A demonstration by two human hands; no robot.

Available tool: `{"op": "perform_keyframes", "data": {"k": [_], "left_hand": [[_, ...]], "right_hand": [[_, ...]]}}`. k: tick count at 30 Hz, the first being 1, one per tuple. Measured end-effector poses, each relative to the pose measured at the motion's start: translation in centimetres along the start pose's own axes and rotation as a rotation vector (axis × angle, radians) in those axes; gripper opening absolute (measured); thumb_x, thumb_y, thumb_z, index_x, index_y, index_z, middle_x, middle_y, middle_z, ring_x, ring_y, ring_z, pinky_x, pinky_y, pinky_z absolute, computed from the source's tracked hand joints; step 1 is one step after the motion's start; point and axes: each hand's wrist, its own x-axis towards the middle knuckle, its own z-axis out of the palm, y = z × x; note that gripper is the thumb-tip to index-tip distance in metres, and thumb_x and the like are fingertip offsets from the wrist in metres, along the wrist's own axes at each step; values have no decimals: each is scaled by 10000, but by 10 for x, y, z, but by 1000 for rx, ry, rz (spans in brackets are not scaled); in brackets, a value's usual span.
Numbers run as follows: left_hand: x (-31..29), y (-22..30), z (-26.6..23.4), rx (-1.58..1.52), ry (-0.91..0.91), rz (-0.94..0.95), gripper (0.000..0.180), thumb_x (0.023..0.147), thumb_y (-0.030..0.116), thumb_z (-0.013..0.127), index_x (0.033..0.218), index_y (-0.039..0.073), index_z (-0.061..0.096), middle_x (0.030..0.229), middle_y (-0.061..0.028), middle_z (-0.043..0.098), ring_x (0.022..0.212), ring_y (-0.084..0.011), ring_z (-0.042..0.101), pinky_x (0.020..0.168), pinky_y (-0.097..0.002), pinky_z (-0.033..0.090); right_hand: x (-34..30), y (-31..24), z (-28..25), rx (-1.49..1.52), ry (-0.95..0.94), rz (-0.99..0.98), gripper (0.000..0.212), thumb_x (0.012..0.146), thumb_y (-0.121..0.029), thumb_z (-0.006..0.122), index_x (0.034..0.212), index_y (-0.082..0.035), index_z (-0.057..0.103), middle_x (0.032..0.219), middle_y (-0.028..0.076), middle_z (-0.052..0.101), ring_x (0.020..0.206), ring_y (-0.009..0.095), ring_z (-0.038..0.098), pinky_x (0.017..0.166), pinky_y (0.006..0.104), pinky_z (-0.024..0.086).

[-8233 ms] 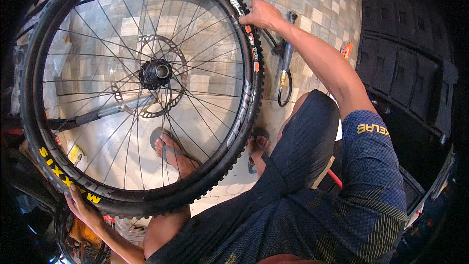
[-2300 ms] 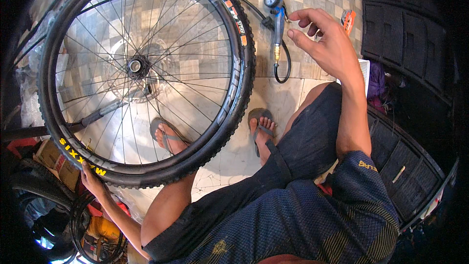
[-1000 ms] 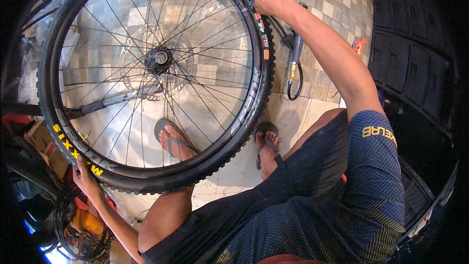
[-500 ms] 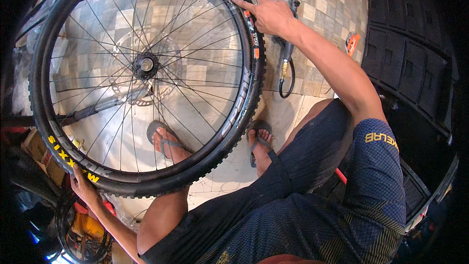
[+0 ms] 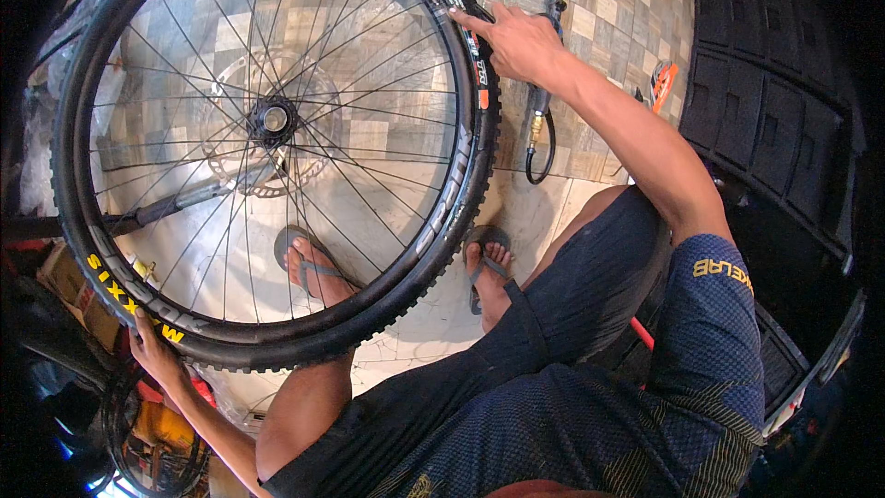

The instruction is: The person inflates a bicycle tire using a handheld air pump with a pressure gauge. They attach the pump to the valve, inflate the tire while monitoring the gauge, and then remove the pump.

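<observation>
A large bicycle wheel [image 5: 274,122] with a black knobbly tyre [image 5: 277,355] stands tilted in front of me, its spokes and hub facing up at me. At its lower left, my left hand [image 5: 159,350] grips the tyre, thumb on the sidewall beside yellow lettering and the other fingers largely hidden behind. My right hand [image 5: 525,44] holds the tyre's upper right. One digit of it stretches across the sidewall to the rim, while the others reach around the tread and are partly hidden. Through the spokes a brake disc [image 5: 241,171] shows at the hub.
On the tiled floor right of the wheel lies an air inflator [image 5: 537,115] with a short black hose. An orange-and-white object [image 5: 662,83] is beyond it. Black drawers [image 5: 772,83] line the right side. Cardboard [image 5: 83,304] and coiled black hoses [image 5: 115,415] crowd the lower left. My sandalled feet are below the wheel.
The wheel has turned slightly clockwise, and my right hand has moved a little down and right with it. My left hand stays at the lower-left tyre.
</observation>
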Motion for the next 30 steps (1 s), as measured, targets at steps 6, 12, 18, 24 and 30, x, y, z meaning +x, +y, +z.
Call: {"op": "perform_keyframes", "data": {"k": [6, 12, 18, 24, 30], "left_hand": [[5, -9, -9, 15, -20, -22, 593, 1009, 414, 654, 1266, -119, 611, 1130, -116, 675, 982, -166, 606, 886, -297, 482], [3, -5, -3, 10, 1, -4, 585, 1013, 417, 646, 1252, -115, 615, 1118, -101, 671, 969, -164, 599, 881, -296, 476], [2, -1, -3, 18, -24, -2, 580, 1016, 420, 638, 1229, -119, 621, 1103, -97, 669, 955, -166, 589, 868, -299, 470], [5, -4, -7, 70, -16, 31, 591, 1010, 435, 642, 1219, -118, 629, 1097, -98, 669, 951, -169, 585, 863, -296, 463], [-2, 5, 2, 15, -2, 10, 589, 1003, 437, 654, 1228, -106, 628, 1095, -97, 668, 955, -169, 584, 867, -295, 462]], "right_hand": [[-11, -2, 1, 12, -39, -15, 814, 834, -135, 691, 1558, -366, 398, 1193, 207, 617, 1097, 373, 657, 829, 474, 598], [-18, -3, 8, 24, -25, -21, 799, 848, -125, 652, 1563, -366, 389, 1098, 189, 629, 1018, 365, 678, 785, 466, 589], [-30, -5, 12, 7, -35, -39, 778, 861, -128, 643, 1563, -350, 391, 1096, 201, 643, 1009, 365, 682, 786, 474, 590], [-40, -7, 9, 14, -109, -41, 871, 790, -170, 763, 1564, -315, 392, 1119, 183, 648, 1068, 347, 665, 826, 438, 600], [-51, -13, 3, 3, -173, -51, 849, 809, -159, 732, 1571, -309, 389, 1121, 189, 649, 1054, 344, 672, 819, 437, 596]]}}
